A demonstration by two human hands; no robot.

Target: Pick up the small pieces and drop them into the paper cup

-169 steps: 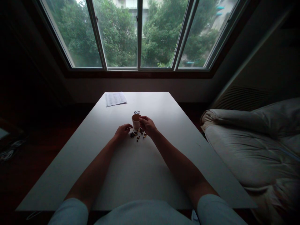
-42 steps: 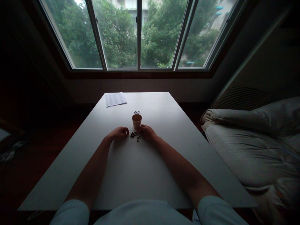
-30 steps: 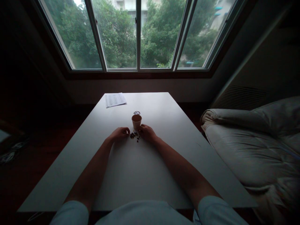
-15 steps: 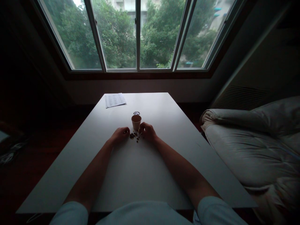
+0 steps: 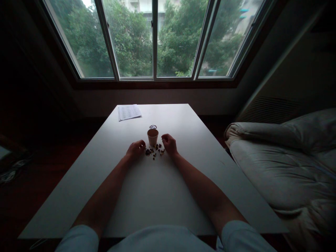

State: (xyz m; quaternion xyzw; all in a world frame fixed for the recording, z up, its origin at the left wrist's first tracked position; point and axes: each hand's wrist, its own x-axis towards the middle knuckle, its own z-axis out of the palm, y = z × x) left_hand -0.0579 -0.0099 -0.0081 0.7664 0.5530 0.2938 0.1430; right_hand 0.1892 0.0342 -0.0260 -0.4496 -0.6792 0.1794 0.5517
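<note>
Dim overall, lit by daylight from the window (image 5: 174,42). The surface (image 5: 173,115) gleams pale at its far end and greys toward the near edge, with soft shadows beneath the arms (image 5: 103,192). The floor (image 5: 52,175) sinks into near-black. Wide-angle stretch splays the sides, the lower right corner looks smeared, and the small pieces (image 5: 147,152) look soft.

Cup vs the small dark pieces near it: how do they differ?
Size: the cup is far larger than any of the small pieces.
Color: the cup is pale tan; the small pieces are mostly dark, some with yellowish bits.
Arrangement: the cup stands upright as one object; the small pieces lie scattered, mostly on its near side.
Shared: both are on the white table.
</note>
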